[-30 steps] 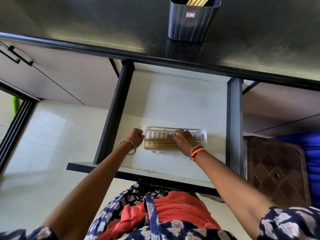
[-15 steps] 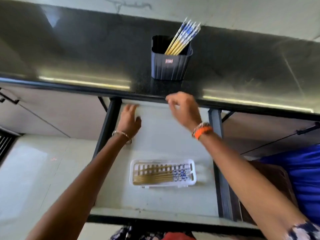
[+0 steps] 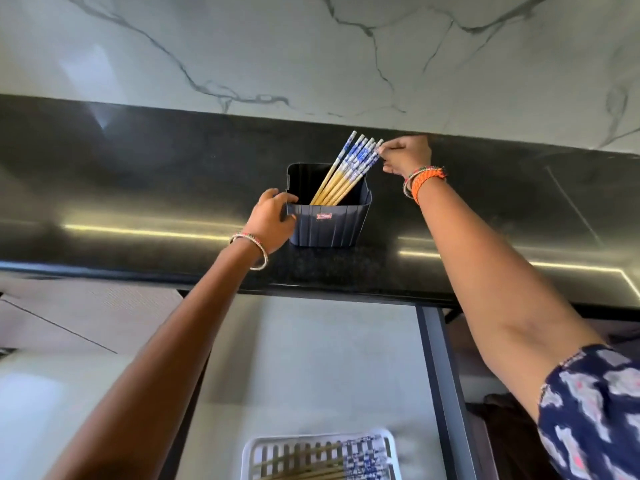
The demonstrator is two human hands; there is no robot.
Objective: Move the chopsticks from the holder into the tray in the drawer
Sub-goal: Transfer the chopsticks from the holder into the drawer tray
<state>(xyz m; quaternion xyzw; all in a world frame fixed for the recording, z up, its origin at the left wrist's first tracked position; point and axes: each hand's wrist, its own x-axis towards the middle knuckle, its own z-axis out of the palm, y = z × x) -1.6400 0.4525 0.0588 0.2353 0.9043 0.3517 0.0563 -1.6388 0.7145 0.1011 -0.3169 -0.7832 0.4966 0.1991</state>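
Chopsticks point(image 3: 349, 168) stand in a bunch inside the dark ribbed holder point(image 3: 329, 223), leaning up and to the right, their pale wooden ends down in the holder and their blue-and-white patterned ends sticking out above its rim. The holder sits on the black polished desk point(image 3: 138, 188), close to its front edge, with a small red label on its near wall.

The right hand point(image 3: 405, 155) reaches over from the right side. Its fingers point(image 3: 382, 147) are pinched together on the patterned tip of the rightmost chopstick, thumb and forefinger closed on it; the remaining fingers are curled in behind. An orange band and thin bangles circle that wrist.

The left hand point(image 3: 272, 220) is at the holder's left side. Its fingers are spread a little and wrapped round the near left corner, thumb on the front wall and the fingertips hooked over the rim, gripping the holder. A thin metal bangle hangs on that wrist.

Below the desk's edge the drawer point(image 3: 311, 358) is pulled open, pale inside with a dark frame on the right. At the bottom of the view the white slotted tray point(image 3: 391, 445) lies on the drawer floor, cut off by the frame edge. More chopsticks point(image 3: 329, 465) lie flat in it, wooden ends to the left and patterned ends to the right.

A white marble wall with grey veins point(image 3: 311, 53) rises behind the desk. A dark patterned sleeve point(image 3: 595, 417) shows at the lower right.
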